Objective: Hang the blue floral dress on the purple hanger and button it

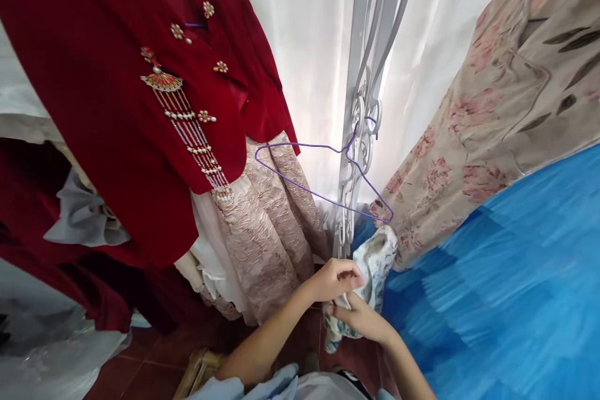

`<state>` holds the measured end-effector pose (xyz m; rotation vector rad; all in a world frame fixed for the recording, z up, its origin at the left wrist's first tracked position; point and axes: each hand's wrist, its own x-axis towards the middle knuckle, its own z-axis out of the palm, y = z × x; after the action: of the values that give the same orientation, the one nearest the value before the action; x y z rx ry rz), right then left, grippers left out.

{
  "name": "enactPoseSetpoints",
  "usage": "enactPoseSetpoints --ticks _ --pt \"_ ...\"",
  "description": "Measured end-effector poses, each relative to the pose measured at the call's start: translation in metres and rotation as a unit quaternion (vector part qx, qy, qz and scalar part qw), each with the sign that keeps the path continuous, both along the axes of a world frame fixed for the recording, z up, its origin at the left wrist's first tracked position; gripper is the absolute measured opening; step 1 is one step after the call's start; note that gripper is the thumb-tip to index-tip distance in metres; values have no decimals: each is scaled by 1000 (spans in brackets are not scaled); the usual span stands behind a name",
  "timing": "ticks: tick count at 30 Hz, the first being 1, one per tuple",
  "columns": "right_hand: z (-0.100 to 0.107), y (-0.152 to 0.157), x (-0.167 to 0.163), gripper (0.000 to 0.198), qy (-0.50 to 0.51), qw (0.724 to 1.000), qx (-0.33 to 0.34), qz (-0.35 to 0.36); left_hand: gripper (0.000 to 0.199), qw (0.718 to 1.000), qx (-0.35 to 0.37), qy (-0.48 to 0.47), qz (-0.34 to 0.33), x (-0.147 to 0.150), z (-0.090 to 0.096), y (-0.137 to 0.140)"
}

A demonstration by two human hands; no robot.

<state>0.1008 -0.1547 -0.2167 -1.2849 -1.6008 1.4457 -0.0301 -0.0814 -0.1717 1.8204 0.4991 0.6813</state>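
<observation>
The patterned cloth [383, 262] is in front of the person, right hand [362, 320] fingers clamped on it; left hand [334, 280] fingers curl against it, grip unclear. Above, a purple hanger [337, 204] hangs between a red jacket [117, 112] and a floral dress [445, 144].

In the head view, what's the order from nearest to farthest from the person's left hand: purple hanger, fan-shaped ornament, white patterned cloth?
Going by the head view, from the left hand:
1. White patterned cloth: right by the fingers.
2. Purple hanger: higher up, above the hand.
3. Fan-shaped ornament: far off to the upper left.
</observation>
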Motion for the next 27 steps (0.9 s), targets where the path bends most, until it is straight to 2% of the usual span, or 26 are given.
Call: enactPoseSetpoints --ticks 2,4,7,9,10,12,15,18,20,22,24,27 --pt "4 -15 16 25 -56 998 -31 -2 57 995 36 10 -90 -11 -6 3" --pt "9 -29 36 29 -89 995 -40 -8 65 987 38 39 -150 -19 -23 -1" --pt "29 -40 69 33 -91 996 -19 -13 66 980 -7 118 -159 -30 -50 -11" --pt "53 -39 92 34 -104 994 13 -44 60 977 -41 153 -141 -44 -54 -11" --pt "67 -35 103 34 -115 991 31 -64 56 978 -50 159 -126 -54 -51 -7" --pt "94 -22 123 33 -132 986 61 -84 46 980 -42 169 -95 -75 -33 6" --pt "125 7 151 34 -117 982 109 -99 25 978 14 204 -52 -106 13 29" --pt "142 42 174 33 -85 971 166 -151 8 960 90 266 5 -127 61 39" --pt "146 69 184 28 -55 960 199 -189 8 946 130 291 58 -136 86 39" --pt "147 98 188 25 1 949 216 -229 15 941 147 287 103 -143 103 36" --pt "146 126 182 20 65 940 208 -261 22 946 151 259 126 -148 113 34" --pt "146 157 157 18 114 949 173 -239 28 964 135 176 147 -154 118 32"
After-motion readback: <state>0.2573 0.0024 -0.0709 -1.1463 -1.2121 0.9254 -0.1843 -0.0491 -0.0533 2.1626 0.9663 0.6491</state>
